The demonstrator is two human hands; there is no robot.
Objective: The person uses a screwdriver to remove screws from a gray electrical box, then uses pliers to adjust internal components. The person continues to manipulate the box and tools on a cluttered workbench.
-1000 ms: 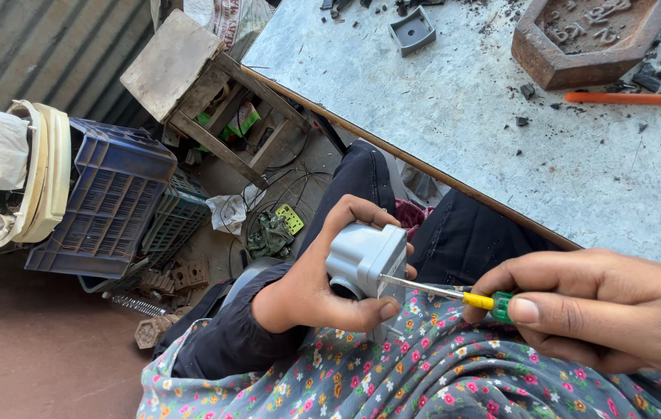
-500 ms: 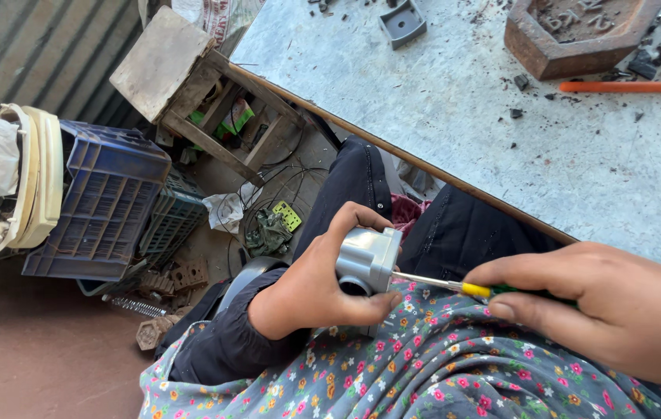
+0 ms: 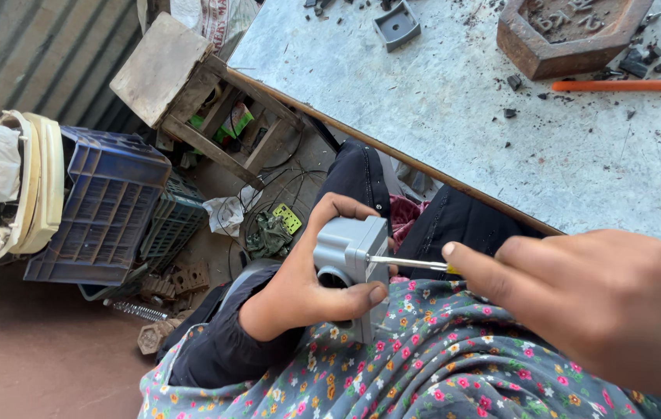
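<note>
My left hand (image 3: 307, 283) grips a small grey plastic box-shaped part (image 3: 350, 252) with a round opening, held over my lap. My right hand (image 3: 586, 302) holds a screwdriver (image 3: 412, 264) by its handle, most of which the fingers hide. The metal shaft points left and its tip is against the side of the grey part. Under both hands lies my flowered grey garment (image 3: 423, 365).
A grey metal-topped table (image 3: 439, 101) stretches ahead with a rusty hexagonal block (image 3: 571, 31), an orange rod (image 3: 625, 85), a small grey piece (image 3: 398, 25) and dark debris. At left, on the floor, stand a blue crate (image 3: 101, 209), a wooden stool (image 3: 190, 93), and scattered wires and parts.
The camera has drawn closer and shifted slightly. My right hand now covers nearly all of the screwdriver handle, and the shaft stays at the grey part.
</note>
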